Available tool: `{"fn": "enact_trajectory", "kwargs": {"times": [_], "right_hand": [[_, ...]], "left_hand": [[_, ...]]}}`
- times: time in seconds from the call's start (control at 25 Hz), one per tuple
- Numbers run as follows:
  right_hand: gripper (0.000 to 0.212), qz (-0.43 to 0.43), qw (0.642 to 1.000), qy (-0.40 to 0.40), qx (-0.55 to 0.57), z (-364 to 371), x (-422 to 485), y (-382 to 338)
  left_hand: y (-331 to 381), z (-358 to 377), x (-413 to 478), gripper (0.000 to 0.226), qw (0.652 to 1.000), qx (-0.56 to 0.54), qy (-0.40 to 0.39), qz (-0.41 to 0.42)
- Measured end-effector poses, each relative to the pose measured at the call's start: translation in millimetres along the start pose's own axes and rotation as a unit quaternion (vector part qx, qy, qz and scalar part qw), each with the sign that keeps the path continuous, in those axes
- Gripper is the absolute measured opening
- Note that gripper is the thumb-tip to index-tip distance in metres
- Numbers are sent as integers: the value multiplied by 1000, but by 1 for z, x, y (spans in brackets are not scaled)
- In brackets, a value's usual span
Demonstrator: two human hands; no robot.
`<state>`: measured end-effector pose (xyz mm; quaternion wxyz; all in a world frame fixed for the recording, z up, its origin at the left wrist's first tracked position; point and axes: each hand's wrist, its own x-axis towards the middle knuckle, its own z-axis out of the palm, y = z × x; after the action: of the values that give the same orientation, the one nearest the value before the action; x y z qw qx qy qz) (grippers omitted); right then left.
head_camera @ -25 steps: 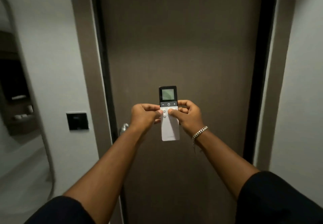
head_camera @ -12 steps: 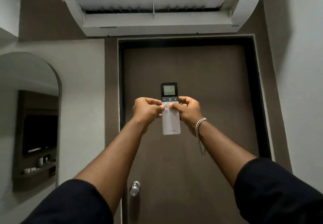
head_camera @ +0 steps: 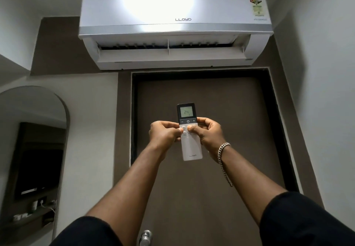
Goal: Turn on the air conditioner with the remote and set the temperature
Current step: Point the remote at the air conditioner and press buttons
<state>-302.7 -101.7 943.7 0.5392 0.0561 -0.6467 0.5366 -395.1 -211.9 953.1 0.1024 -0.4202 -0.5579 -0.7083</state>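
A white remote (head_camera: pixel 191 149) with a black top and a lit screen reading 24 is held upright in front of me by both hands. My left hand (head_camera: pixel 164 135) grips its left edge, thumb beside the round buttons. My right hand (head_camera: pixel 208 133), with a chain bracelet on the wrist, grips the right edge, its thumb resting on a button below the power key. High on the wall is the white air conditioner (head_camera: pixel 174 25), its front flap hanging open above the door.
A brown door (head_camera: pixel 201 96) in a dark frame fills the wall ahead, its metal knob (head_camera: pixel 146 236) at the bottom edge. An arched mirror (head_camera: pixel 32 149) hangs on the left wall. White walls close in on both sides.
The view has tilted upward from the door to take in the whole air conditioner. Both hands have kept hold of the remote, and its screen now reads 24.
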Motion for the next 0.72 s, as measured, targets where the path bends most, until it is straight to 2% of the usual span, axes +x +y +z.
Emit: {"fn": "enact_trajectory", "kwargs": {"times": [0.56,0.72], "right_hand": [[28,5,1000,15,10,-8,12,1],[41,13,1000,11,15,-9,16,1]], "left_hand": [[12,6,0,19,999,20,-22,17],[11,6,1,20,999,10,-21,23]]}}
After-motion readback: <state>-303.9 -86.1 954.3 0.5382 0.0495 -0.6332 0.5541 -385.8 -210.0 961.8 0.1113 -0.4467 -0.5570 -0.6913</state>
